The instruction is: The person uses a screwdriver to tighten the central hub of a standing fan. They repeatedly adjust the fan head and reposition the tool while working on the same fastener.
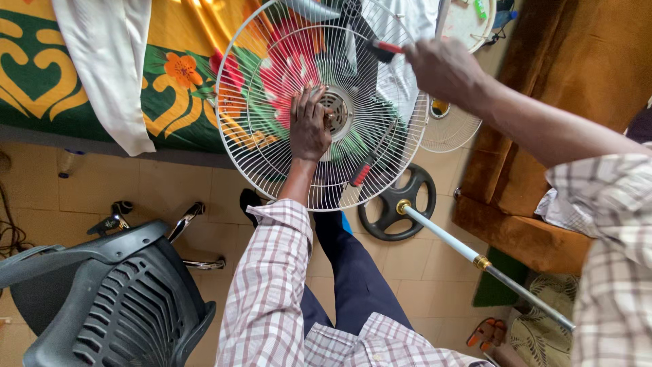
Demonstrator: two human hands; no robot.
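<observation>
Over the floor, left hand (310, 128) fingers spread on the fan guard (272, 102) — right hand (443, 66) fingers grip a brush (384, 49).

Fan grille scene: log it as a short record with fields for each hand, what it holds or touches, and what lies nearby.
left hand: pressed flat on the hub of the white wire fan grille
right hand: gripping a red-handled tool at the grille's upper rim
below: black round fan base with white pole
left: dark plastic chair
behind: patterned cloth

A black plastic chair (115, 299) stands near a patterned bedspread (170, 75).
</observation>
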